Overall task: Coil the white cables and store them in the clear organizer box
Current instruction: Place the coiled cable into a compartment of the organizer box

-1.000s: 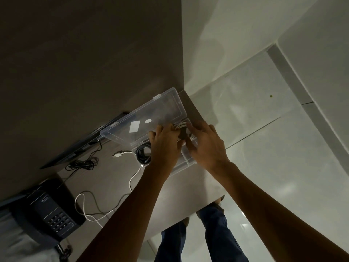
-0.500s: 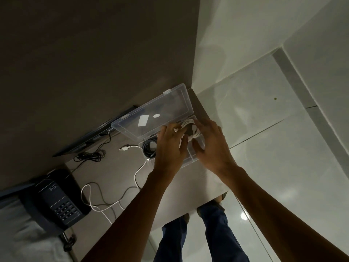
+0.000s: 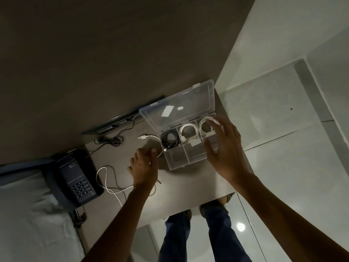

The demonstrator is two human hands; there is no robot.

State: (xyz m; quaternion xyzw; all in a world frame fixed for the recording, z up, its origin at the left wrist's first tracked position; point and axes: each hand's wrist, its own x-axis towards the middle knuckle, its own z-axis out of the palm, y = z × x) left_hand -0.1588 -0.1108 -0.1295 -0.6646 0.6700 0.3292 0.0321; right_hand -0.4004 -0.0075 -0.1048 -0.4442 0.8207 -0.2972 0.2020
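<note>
The clear organizer box (image 3: pixel 176 163) sits open on the small table, its lid (image 3: pixel 188 103) tilted back. Its far row holds a black coiled cable (image 3: pixel 169 138), a white coiled cable (image 3: pixel 188 132) in the middle cell and another white coil (image 3: pixel 204 127) in the right cell. A loose white cable (image 3: pixel 105 178) snakes across the table left of the box, its plug end (image 3: pixel 142 137) near the box's far corner. My left hand (image 3: pixel 144 167) lies on that loose cable, fingers curled around it. My right hand (image 3: pixel 224 146) hovers over the box's right side with fingers spread, holding nothing.
A dark desk phone (image 3: pixel 75 176) stands at the table's left. A bundled black cord (image 3: pixel 109 140) lies near the wall, behind it a flat dark device (image 3: pixel 122 118). A white cloth (image 3: pixel 28 214) is at far left. My legs (image 3: pixel 198 233) and the table's front edge are below.
Both hands were together over the box's right cell pressing in a white coil. They have separated: the left moved to the loose cable, the right lifted off the stored coil.
</note>
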